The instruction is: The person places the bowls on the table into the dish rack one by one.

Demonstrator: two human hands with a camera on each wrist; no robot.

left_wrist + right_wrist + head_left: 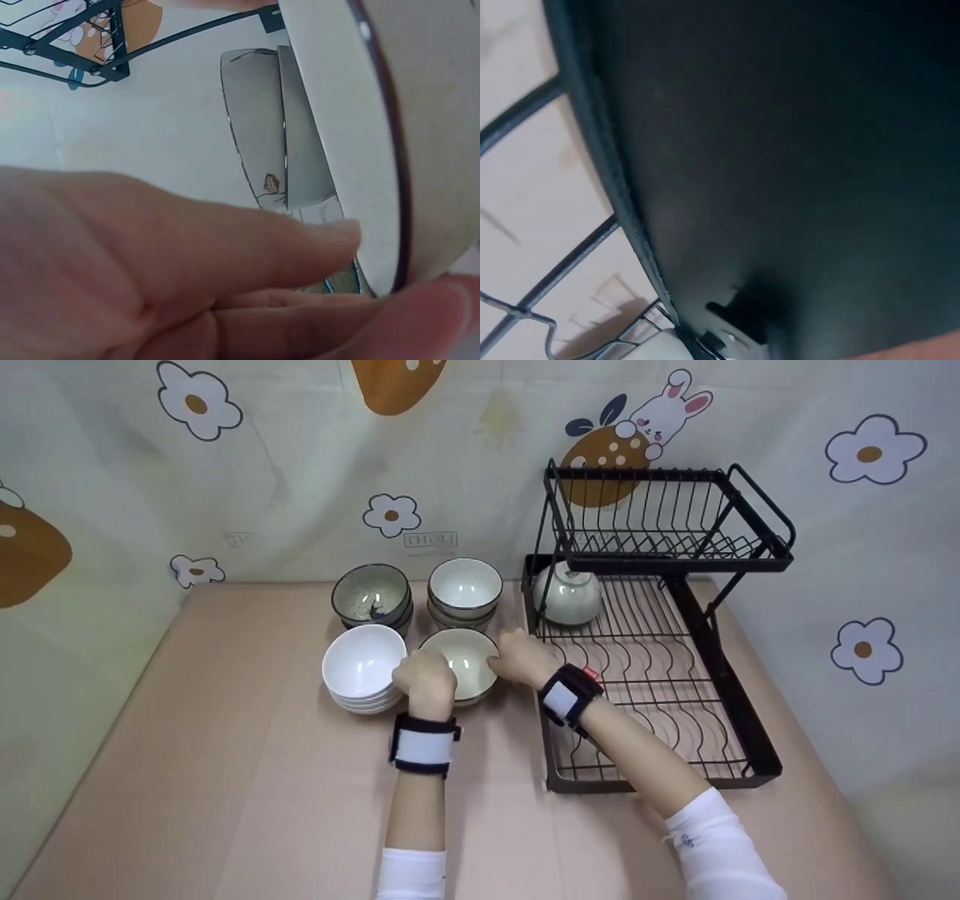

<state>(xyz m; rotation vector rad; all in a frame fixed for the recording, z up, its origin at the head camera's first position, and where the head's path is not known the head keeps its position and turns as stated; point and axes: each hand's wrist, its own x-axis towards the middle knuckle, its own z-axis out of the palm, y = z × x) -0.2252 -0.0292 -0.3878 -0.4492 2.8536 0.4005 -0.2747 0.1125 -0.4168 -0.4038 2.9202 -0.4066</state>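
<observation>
A pale green bowl (471, 660) stands between both hands, in front of a stack of white bowls (465, 585). My left hand (426, 679) pinches its left rim; in the left wrist view, the thumb (300, 236) and fingers hold the dark-edged bowl (442, 135). On the opposite side, my right hand (527, 658) grips the right rim, its thumb toward the bowl's inside. Nothing of that grip appears in the right wrist view, which the rack's dark side (780, 165) fills. Whether more bowls sit beneath the pale green one is hard to tell.
Left of the hands stand a stack of plain white bowls (365, 664) and speckled grey bowls (371, 594). A two-tier black dish rack (664, 784) is close beside the right hand, with an upturned bowl (570, 596) at its back left, under the upper tier.
</observation>
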